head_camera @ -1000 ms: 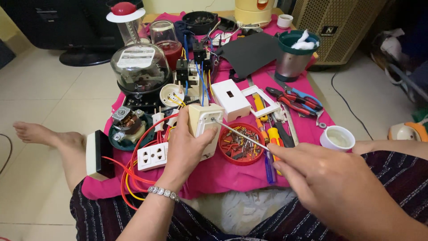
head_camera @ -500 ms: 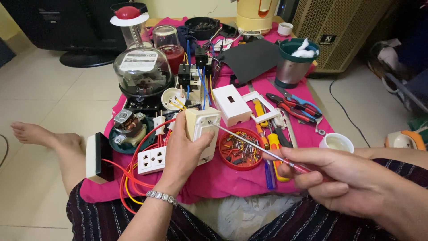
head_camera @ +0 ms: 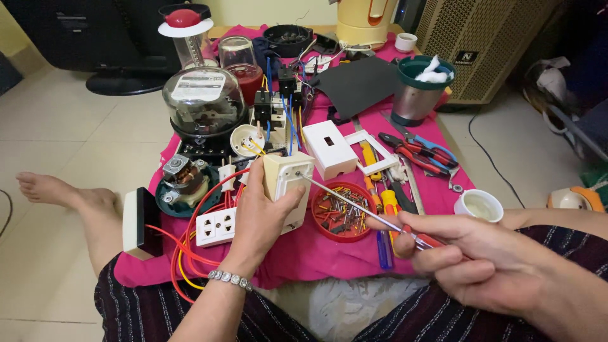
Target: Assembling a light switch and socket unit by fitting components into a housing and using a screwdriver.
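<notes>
The cream socket box sits upright at mid-cloth, clamped in the left hand, while the right hand at four o'clock pinches a screwdriver whose tip touches its top, red screw dish just beside.
</notes>
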